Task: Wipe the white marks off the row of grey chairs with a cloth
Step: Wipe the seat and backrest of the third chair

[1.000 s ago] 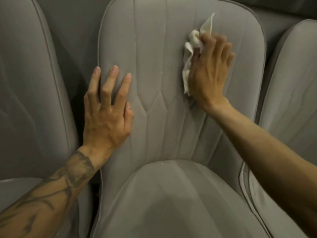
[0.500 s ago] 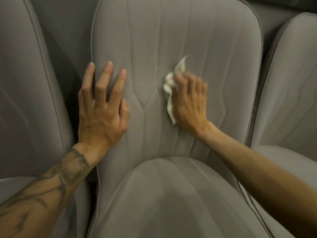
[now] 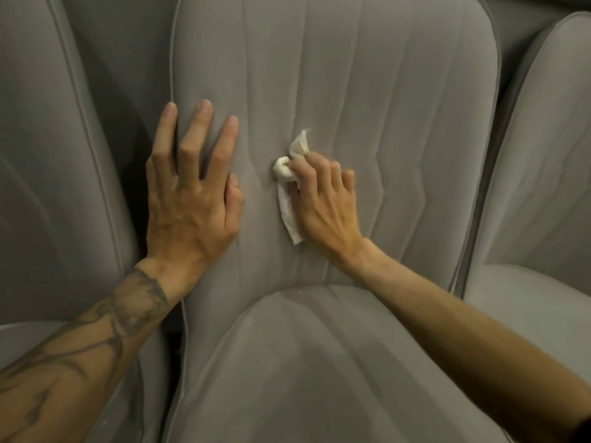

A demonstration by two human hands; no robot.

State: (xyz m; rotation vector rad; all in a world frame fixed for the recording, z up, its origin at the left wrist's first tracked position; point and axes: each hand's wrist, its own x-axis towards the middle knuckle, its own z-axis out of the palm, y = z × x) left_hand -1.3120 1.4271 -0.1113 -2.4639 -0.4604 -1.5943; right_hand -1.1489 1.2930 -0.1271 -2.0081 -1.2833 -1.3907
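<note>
A grey padded chair [image 3: 399,129] fills the middle of the view, its backrest stitched in vertical seams. My right hand [image 3: 323,203] grips a crumpled white cloth [image 3: 289,187] and presses it against the lower middle of the backrest. My left hand [image 3: 192,193] lies flat with spread fingers on the backrest's left edge. A few tiny white specks [image 3: 300,292] sit where the backrest meets the seat cushion [image 3: 303,378].
Another grey chair [image 3: 48,187] stands close on the left and a third grey chair [image 3: 543,187] on the right. Dark narrow gaps separate the chairs.
My right hand has dragged the cloth from the upper right of the backrest down and left to its lower middle, and its fingers have curled. My left hand has stayed in place.
</note>
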